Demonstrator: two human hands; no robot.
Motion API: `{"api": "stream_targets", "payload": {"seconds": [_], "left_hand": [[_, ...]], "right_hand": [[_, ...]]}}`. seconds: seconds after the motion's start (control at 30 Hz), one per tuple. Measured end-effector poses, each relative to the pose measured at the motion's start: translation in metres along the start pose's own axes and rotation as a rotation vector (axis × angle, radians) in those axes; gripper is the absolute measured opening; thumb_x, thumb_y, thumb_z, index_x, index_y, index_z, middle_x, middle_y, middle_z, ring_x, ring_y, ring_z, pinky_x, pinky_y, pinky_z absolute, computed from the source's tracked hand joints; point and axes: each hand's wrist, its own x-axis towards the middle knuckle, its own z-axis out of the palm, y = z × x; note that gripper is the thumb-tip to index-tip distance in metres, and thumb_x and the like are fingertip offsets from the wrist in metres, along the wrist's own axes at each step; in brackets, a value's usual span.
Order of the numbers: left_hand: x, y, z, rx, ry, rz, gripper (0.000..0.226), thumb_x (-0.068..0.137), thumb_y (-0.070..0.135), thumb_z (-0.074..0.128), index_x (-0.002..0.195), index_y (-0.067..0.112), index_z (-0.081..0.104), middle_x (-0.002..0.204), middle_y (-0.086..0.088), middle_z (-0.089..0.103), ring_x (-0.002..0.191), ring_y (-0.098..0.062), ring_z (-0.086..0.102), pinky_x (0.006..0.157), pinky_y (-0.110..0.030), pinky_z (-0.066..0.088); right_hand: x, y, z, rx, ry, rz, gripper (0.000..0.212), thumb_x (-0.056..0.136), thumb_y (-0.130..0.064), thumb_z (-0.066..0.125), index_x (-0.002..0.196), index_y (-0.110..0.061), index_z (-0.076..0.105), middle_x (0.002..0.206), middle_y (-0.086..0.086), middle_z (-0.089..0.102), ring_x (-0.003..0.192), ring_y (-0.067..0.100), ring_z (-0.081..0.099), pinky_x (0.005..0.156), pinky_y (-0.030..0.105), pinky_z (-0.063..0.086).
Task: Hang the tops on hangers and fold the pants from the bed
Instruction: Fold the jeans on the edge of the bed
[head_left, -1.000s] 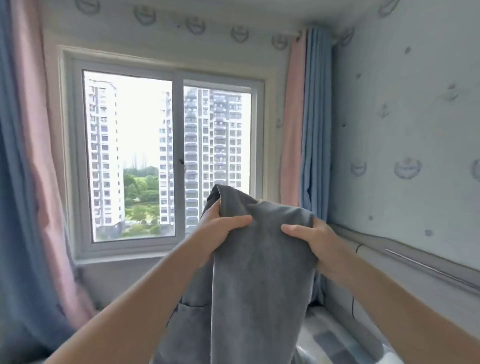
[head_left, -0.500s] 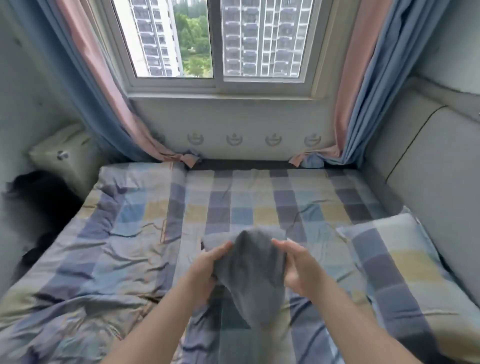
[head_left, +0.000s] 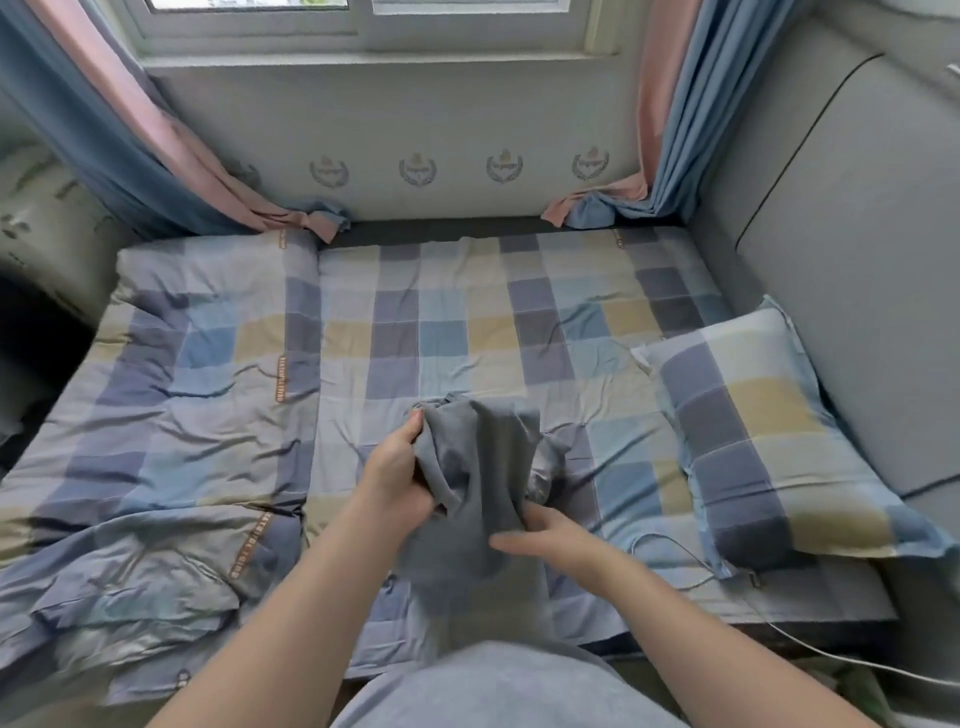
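Grey pants (head_left: 475, 483) hang bunched between my hands just above the checked bed sheet (head_left: 457, 332). My left hand (head_left: 397, 475) grips the upper left edge of the fabric, thumb on top. Lower down, my right hand (head_left: 540, 535) holds the cloth from the right, its fingers partly tucked under a fold. The lower part of the pants drops toward my body and blurs out. No hangers or tops are in view.
A checked duvet (head_left: 156, 426) lies rumpled over the bed's left half. A matching pillow (head_left: 769, 441) leans at the right by the padded grey headboard (head_left: 857, 260). A white cable (head_left: 810, 644) trails off the near right edge. Curtains (head_left: 670, 130) hang beside the window.
The view tipped from the window down to the bed. The pants came down from chest height to just above the sheet, and my right hand slid lower on the fabric.
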Motion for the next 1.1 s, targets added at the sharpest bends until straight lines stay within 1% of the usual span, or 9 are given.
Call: {"api": "stream_targets", "payload": {"seconds": [0.2, 0.37, 0.47, 0.53, 0.63, 0.77, 0.87, 1.0, 1.1], "left_hand": [[0.011, 0.013, 0.0, -0.115, -0.037, 0.024, 0.051, 0.106, 0.04, 0.041, 0.119, -0.005, 0.06, 0.105, -0.024, 0.073, 0.087, -0.033, 0.075, 0.067, -0.04, 0.061], [0.021, 0.02, -0.02, -0.007, -0.018, 0.115, 0.038, 0.104, 0.035, 0.049, 0.118, 0.004, 0.066, 0.114, -0.019, 0.073, 0.099, -0.033, 0.073, 0.081, -0.046, 0.057], [0.024, 0.013, -0.029, 0.285, 0.082, 0.162, 0.028, 0.104, 0.025, 0.052, 0.125, 0.009, 0.06, 0.116, -0.016, 0.071, 0.101, -0.031, 0.07, 0.075, -0.04, 0.057], [0.024, 0.008, -0.036, 0.848, 0.155, 0.196, 0.018, 0.102, 0.023, 0.056, 0.117, 0.015, 0.061, 0.111, -0.011, 0.071, 0.087, -0.022, 0.072, 0.064, -0.032, 0.055], [0.024, 0.002, -0.042, 1.631, 0.05, 0.154, 0.02, 0.093, 0.034, 0.067, 0.111, 0.026, 0.065, 0.117, 0.0, 0.069, 0.09, -0.009, 0.065, 0.077, -0.029, 0.054], [0.024, -0.006, -0.023, 1.719, -0.111, 0.421, 0.1, 0.07, 0.054, 0.082, 0.151, 0.037, 0.026, 0.153, 0.005, 0.037, 0.139, -0.017, 0.033, 0.109, -0.037, 0.037], [0.021, -0.013, 0.01, 1.702, -0.335, 0.64, 0.133, 0.052, 0.064, 0.084, 0.156, 0.043, 0.004, 0.164, 0.017, 0.008, 0.152, -0.011, 0.002, 0.123, -0.042, 0.016], [0.018, -0.035, 0.043, 1.342, -0.651, 0.622, 0.085, 0.067, 0.042, 0.09, 0.141, 0.03, 0.048, 0.139, 0.007, 0.057, 0.132, -0.014, 0.051, 0.109, -0.045, 0.044], [0.019, -0.043, 0.044, 1.226, -0.444, 0.604, 0.045, 0.076, 0.058, 0.069, 0.113, 0.032, 0.07, 0.108, 0.014, 0.074, 0.104, -0.006, 0.067, 0.094, -0.045, 0.054]], "right_hand": [[0.016, 0.023, -0.018, -0.056, 0.182, -0.056, 0.014, 0.099, -0.001, 0.055, 0.109, 0.007, 0.062, 0.097, 0.007, 0.068, 0.088, 0.013, 0.063, 0.078, 0.02, 0.05], [0.011, 0.003, -0.056, -0.134, 0.527, -0.162, 0.018, 0.101, -0.009, 0.054, 0.083, -0.009, 0.052, 0.076, 0.012, 0.051, 0.072, 0.018, 0.047, 0.063, 0.03, 0.037], [0.001, -0.02, -0.074, -0.047, 0.633, -0.249, 0.02, 0.098, -0.015, 0.061, 0.079, -0.014, 0.059, 0.071, 0.001, 0.062, 0.067, 0.012, 0.055, 0.06, 0.023, 0.043], [-0.008, -0.043, -0.08, -0.011, 0.646, -0.29, 0.016, 0.095, -0.018, 0.066, 0.08, -0.015, 0.065, 0.071, -0.003, 0.068, 0.068, 0.01, 0.06, 0.061, 0.018, 0.047], [-0.022, -0.079, -0.081, -0.127, 0.577, -0.322, 0.017, 0.092, -0.022, 0.071, 0.086, -0.006, 0.071, 0.078, 0.002, 0.07, 0.072, 0.01, 0.062, 0.065, 0.019, 0.049], [-0.048, -0.118, -0.069, -0.223, 0.272, -0.281, 0.016, 0.09, -0.017, 0.073, 0.1, -0.005, 0.073, 0.091, 0.007, 0.073, 0.081, 0.015, 0.067, 0.075, 0.028, 0.052], [-0.069, -0.144, -0.063, -0.261, -0.047, -0.245, 0.03, 0.09, -0.006, 0.07, 0.119, -0.009, 0.068, 0.113, 0.01, 0.073, 0.101, 0.025, 0.07, 0.081, 0.029, 0.055], [-0.089, -0.173, -0.067, -0.372, -0.205, -0.3, 0.046, 0.086, -0.005, 0.07, 0.131, -0.014, 0.062, 0.125, 0.012, 0.068, 0.114, 0.028, 0.066, 0.089, 0.031, 0.055], [-0.096, -0.182, -0.079, -0.121, -0.147, -0.353, 0.055, 0.085, -0.009, 0.068, 0.138, -0.017, 0.056, 0.125, 0.027, 0.059, 0.108, 0.037, 0.06, 0.09, 0.041, 0.053]]}}
